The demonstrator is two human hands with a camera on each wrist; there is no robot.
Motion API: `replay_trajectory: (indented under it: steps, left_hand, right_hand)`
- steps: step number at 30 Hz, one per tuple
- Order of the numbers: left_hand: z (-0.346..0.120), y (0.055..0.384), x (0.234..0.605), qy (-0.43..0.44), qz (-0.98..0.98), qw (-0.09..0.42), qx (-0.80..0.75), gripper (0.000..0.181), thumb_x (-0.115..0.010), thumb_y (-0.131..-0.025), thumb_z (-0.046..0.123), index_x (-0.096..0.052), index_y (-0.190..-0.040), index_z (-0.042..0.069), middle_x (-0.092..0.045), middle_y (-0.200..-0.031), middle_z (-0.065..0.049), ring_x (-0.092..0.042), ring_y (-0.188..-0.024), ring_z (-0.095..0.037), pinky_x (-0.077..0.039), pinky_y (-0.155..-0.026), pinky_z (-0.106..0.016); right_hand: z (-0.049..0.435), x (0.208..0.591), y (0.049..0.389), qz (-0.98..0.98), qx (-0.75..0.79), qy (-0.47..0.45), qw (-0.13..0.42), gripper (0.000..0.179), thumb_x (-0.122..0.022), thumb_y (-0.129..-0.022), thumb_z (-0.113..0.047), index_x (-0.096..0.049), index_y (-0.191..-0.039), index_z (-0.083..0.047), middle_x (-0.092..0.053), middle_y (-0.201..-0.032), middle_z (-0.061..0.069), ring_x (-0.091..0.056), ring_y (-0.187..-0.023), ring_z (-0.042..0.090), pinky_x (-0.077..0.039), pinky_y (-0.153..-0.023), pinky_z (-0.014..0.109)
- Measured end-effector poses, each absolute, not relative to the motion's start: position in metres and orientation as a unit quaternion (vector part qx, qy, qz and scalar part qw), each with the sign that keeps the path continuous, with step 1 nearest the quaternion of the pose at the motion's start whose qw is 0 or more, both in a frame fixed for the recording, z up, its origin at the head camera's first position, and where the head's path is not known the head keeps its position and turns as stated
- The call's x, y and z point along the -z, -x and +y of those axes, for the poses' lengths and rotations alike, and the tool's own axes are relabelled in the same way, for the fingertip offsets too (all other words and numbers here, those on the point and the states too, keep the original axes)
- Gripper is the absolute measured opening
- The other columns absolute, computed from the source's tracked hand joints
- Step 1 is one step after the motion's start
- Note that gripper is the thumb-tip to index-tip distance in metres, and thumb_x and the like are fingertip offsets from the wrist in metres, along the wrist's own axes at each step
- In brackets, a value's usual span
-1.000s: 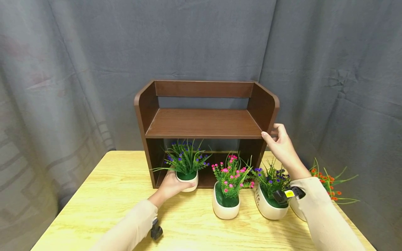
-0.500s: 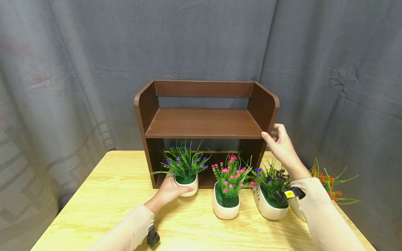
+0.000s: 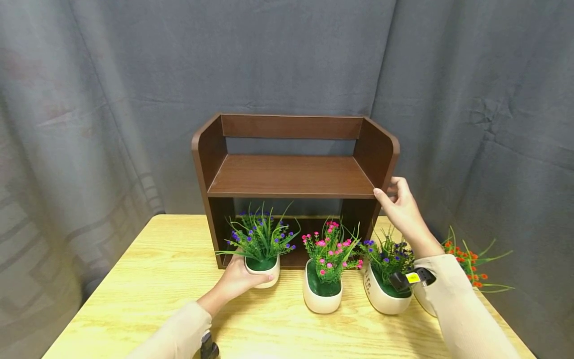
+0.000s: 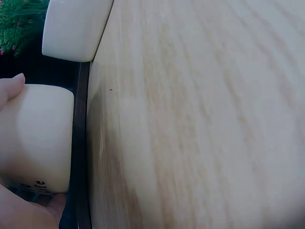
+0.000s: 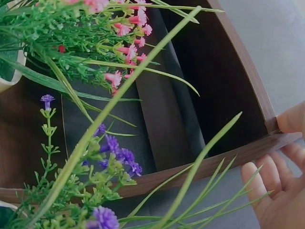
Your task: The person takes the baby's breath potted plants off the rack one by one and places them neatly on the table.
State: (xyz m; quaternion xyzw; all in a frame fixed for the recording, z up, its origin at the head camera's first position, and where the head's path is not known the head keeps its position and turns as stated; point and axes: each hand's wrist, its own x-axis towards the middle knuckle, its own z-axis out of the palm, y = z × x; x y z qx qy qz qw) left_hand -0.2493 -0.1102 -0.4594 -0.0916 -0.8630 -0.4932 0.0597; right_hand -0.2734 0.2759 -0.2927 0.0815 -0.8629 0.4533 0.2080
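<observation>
My left hand grips the white pot of an artificial plant with purple-blue flowers, thumb along its near side. The pot is just in front of the lower left compartment of a brown two-tier shelf. In the left wrist view, dark lettering shows on the gripped pot, between thumb and fingers. My right hand holds the shelf's right side panel, thumb at the front edge by the upper board and fingers on the outside. The right wrist view shows the same hand at the panel's edge.
To the right of the held plant stand a pink-flowered pot, another purple-flowered pot and an orange-flowered pot, partly hidden by the right sleeve. All are on a light wooden table. Grey curtains hang behind.
My left hand has drawn the purple-flowered plant slightly toward me and to the left, away from the shelf's lower compartment. The right hand stays at the side panel.
</observation>
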Motion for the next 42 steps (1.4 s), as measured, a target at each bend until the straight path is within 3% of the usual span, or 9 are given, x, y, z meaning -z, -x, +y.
replay_trajectory:
  steps: [10, 20, 29, 42]
  left_hand:
    - [-0.116, 0.241, 0.462, 0.115, -0.858, 0.056, 0.498, 0.065, -0.094, -0.064, 0.038, -0.07, -0.119, 0.013, -0.063, -0.118, -0.006, -0.051, -0.117, -0.027, -0.035, -0.105, -0.056]
    - [-0.12, 0.231, 0.459, 0.108, -0.845, 0.049, 0.521, 0.075, -0.095, -0.062, 0.033, -0.064, -0.125, 0.007, -0.055, -0.127, -0.012, -0.056, -0.115, -0.028, -0.036, -0.105, -0.057]
    - [-0.127, 0.223, 0.462, 0.122, -0.85, 0.03, 0.512, 0.058, -0.093, -0.066, 0.032, -0.071, -0.115, 0.009, -0.073, -0.102, 0.002, -0.065, -0.102, -0.019, -0.042, -0.1, -0.049]
    - [-0.13, 0.212, 0.46, 0.148, -0.859, 0.03, 0.49, 0.05, -0.091, -0.069, 0.032, -0.073, -0.11, 0.009, -0.074, -0.098, 0.004, -0.067, -0.095, -0.015, -0.047, -0.093, -0.04]
  right_hand:
    - [0.278, 0.295, 0.273, -0.863, -0.454, -0.082, 0.205, 0.055, -0.052, -0.104, -0.035, -0.033, -0.141, 0.001, -0.045, -0.126, 0.026, -0.05, -0.09, 0.019, -0.042, -0.067, 0.029]
    - [0.277, 0.294, 0.271, -0.863, -0.456, -0.079, 0.2, 0.057, -0.051, -0.104, -0.035, -0.031, -0.142, 0.002, -0.043, -0.127, 0.027, -0.049, -0.094, 0.023, -0.042, -0.068, 0.029]
    - [0.275, 0.293, 0.272, -0.861, -0.46, -0.081, 0.204, 0.057, -0.052, -0.104, -0.033, -0.031, -0.142, 0.003, -0.043, -0.128, 0.028, -0.048, -0.096, 0.025, -0.042, -0.07, 0.029]
    - [0.276, 0.293, 0.273, -0.862, -0.455, -0.079, 0.208, 0.055, -0.052, -0.104, -0.032, -0.032, -0.141, 0.003, -0.044, -0.126, 0.026, -0.049, -0.093, 0.022, -0.042, -0.066, 0.028]
